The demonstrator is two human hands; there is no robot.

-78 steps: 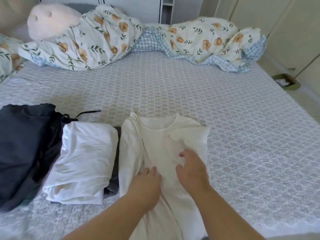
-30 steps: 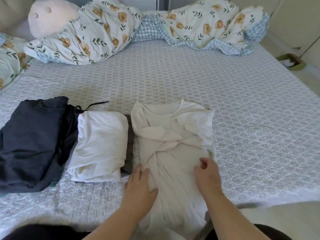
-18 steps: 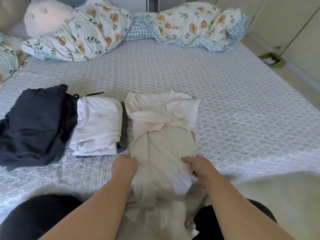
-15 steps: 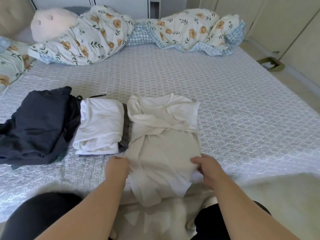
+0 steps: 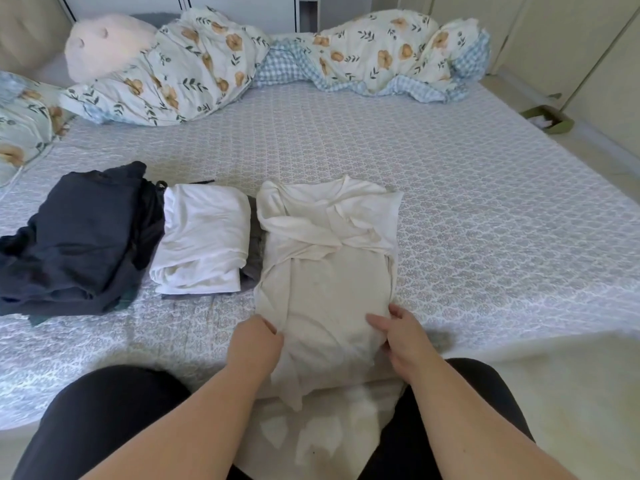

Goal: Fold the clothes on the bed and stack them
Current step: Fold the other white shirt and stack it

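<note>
Left hand and right hand pinching the shirt near its lower end, hem hanging off the bed. Best to lift both sides evenly, fold up toward the collar, smooth flat, then onto the white stack just left.

No text, label, brand, number or sign can be read anywhere in the view; the clothes and bedding carry only plain fabric or printed patterns.
</note>
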